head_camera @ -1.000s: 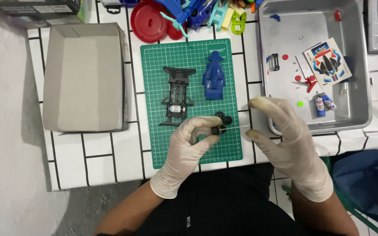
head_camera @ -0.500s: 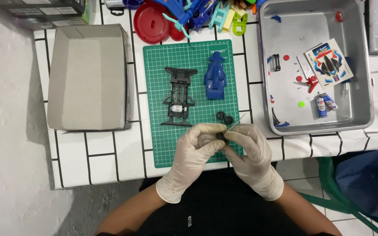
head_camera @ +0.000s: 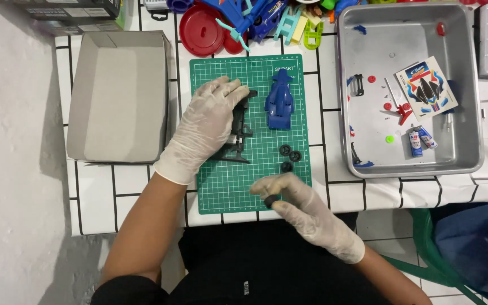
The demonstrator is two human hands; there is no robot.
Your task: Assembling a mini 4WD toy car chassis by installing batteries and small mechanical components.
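Your left hand [head_camera: 207, 127], gloved, lay curled over the one black chassis [head_camera: 238, 130] on the green cutting mat [head_camera: 227, 186], fingers closed around its left side. Your right hand [head_camera: 297, 203], at five o'clock from the chassis, pinched one small black wheel [head_camera: 269, 201] between thumb and fingertips. Three more loose wheels [head_camera: 289, 156] sat on the mat at twelve o'clock from that hand, just below the single blue car body [head_camera: 280, 100]. One metal tray [head_camera: 348, 113] stood at three o'clock, one grey box [head_camera: 118, 96] at nine.
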